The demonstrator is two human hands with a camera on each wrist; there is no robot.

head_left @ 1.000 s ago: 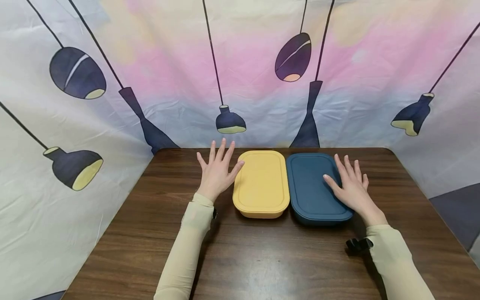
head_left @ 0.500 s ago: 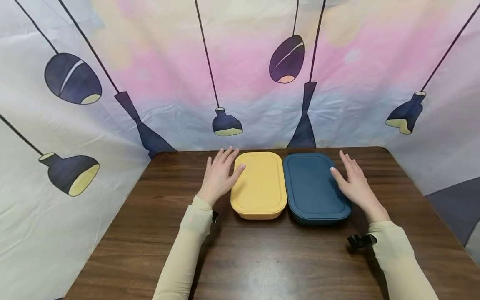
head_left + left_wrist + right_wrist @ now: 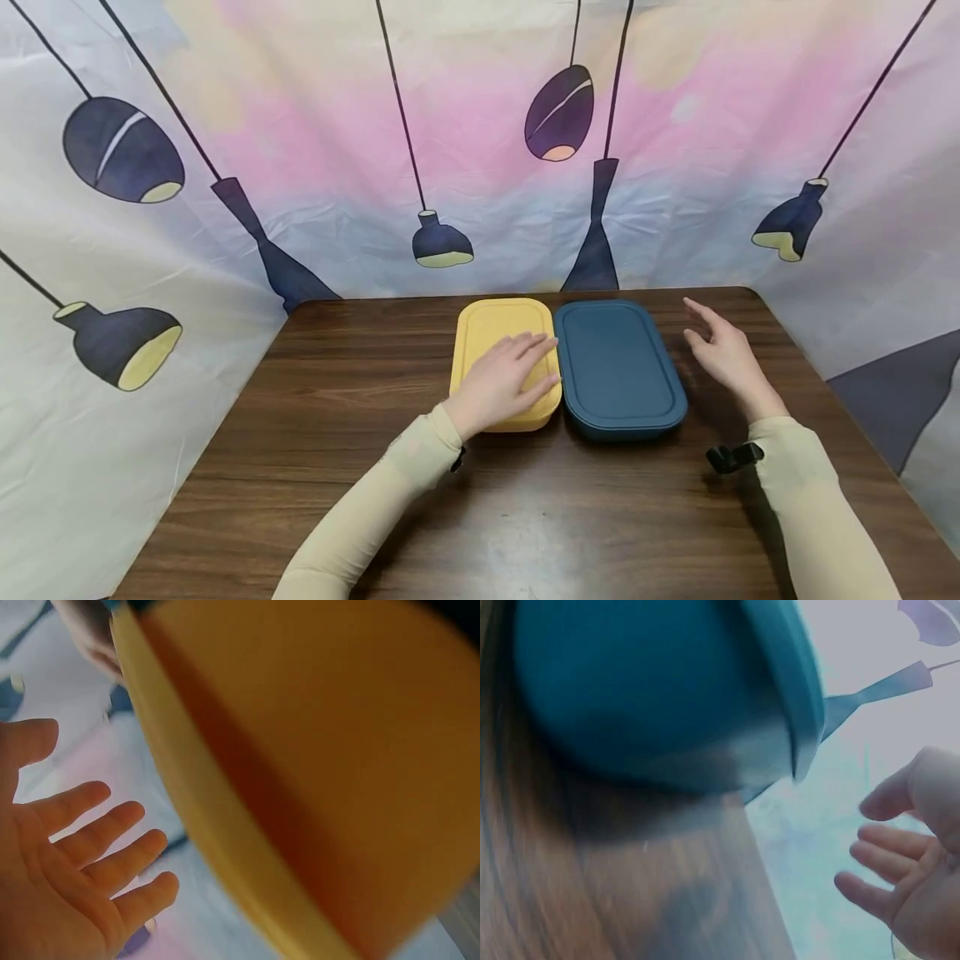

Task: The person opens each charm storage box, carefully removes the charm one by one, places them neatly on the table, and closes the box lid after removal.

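A yellow lidded box and a larger dark blue lidded box stand side by side on the table, lids on. Over the yellow box's lid hovers my left hand, palm down, fingers pointing right; the left wrist view shows its palm with spread fingers, apart from the yellow box. To the right of the blue box, my right hand is held above the table, fingers loosely bent. In the right wrist view a gap separates this hand from the blue box.
The brown wooden table ends at the back against a hanging cloth printed with lamps. Black straps with small devices sit at the wrists, over pale sleeves.
My left hand has swung right from the yellow box's left edge to over its lid. My right hand has moved off the blue box to its right side. The boxes stay on the table.
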